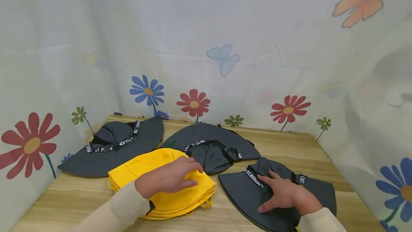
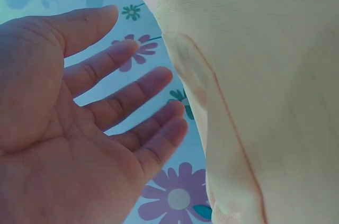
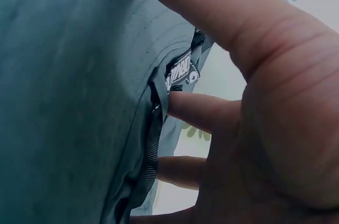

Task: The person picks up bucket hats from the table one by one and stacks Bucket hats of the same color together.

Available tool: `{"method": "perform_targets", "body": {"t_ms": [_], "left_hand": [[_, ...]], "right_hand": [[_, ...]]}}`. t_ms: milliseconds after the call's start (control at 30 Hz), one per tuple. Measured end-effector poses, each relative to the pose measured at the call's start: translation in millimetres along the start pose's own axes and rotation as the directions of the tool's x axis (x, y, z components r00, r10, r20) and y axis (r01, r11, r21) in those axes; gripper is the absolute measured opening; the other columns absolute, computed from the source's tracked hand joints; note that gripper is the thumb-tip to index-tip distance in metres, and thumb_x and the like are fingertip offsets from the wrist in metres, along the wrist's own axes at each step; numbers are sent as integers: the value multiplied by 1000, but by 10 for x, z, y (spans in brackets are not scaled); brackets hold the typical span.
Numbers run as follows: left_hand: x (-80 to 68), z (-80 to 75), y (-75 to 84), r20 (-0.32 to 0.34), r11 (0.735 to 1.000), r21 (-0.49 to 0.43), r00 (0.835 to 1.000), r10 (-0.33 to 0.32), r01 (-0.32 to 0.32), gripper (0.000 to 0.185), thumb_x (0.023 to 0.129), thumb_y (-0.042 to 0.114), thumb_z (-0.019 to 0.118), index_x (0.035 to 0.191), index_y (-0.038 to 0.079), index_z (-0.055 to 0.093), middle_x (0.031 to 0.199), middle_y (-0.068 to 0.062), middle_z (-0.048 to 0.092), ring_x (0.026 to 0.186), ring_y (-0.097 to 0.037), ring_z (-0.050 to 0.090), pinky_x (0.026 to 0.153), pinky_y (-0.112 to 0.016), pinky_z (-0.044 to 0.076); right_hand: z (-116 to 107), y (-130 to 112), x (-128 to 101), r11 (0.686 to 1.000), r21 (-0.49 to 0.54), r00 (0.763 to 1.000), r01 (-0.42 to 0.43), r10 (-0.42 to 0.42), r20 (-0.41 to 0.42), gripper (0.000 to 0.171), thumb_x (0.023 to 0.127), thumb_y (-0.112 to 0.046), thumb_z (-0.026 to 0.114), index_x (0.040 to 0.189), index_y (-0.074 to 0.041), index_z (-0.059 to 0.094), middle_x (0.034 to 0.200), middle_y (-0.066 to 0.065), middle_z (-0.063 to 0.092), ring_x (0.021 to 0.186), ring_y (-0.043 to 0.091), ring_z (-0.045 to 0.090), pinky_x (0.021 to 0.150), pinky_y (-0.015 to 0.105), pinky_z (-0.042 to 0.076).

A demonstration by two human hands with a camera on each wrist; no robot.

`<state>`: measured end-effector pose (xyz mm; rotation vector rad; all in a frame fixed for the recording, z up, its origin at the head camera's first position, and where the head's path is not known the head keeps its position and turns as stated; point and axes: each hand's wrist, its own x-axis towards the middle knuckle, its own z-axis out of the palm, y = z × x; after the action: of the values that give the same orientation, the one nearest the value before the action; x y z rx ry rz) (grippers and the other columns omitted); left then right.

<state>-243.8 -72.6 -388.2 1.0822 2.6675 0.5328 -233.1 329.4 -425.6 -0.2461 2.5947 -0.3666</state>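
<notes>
A stack of folded yellow hats (image 1: 161, 185) lies on the wooden table (image 1: 80, 199) at front centre. My left hand (image 1: 168, 176) rests flat on top of it, fingers straight; in the left wrist view the open palm (image 2: 79, 123) faces the yellow fabric (image 2: 265, 102). A dark grey bucket hat (image 1: 244, 192) with a lettered band lies at front right. My right hand (image 1: 284, 194) presses on it with spread fingers; the right wrist view shows those fingers (image 3: 212, 113) against the grey cloth (image 3: 69, 102).
Two more dark grey bucket hats lie behind, one at the back left (image 1: 112, 146) and one folded at the back centre (image 1: 212, 148). A flower-and-butterfly curtain (image 1: 206, 46) surrounds the table on three sides.
</notes>
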Motion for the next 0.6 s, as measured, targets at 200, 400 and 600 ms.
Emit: {"method": "perform_targets", "body": {"t_ms": [200,400,600], "left_hand": [[-187,-40,-8,-62,995,74,996,-68,73,45,95,37,74,136,22,64,141,-4,59,135,-30,48,114,-55,39],[-400,-15,-15,-54,951,123,959,-277,282,65,87,53,76,144,28,57,160,-11,40,147,-52,30,113,-76,25],[-458,100,-88,-4,942,93,947,-322,321,70,86,59,75,146,29,55,165,-10,32,145,-56,31,108,-82,25]], "right_hand": [[-32,-140,-65,999,-20,998,-49,48,-27,112,69,-71,83,160,-23,37,165,32,20,135,76,25,98,85,29],[-142,-337,-200,998,4,997,-55,55,-54,100,74,-54,88,156,-16,44,162,34,24,136,73,27,101,81,33],[-279,-416,-239,997,-60,993,-44,38,-108,90,79,-57,83,151,-15,51,163,32,18,141,69,20,96,83,34]]}}
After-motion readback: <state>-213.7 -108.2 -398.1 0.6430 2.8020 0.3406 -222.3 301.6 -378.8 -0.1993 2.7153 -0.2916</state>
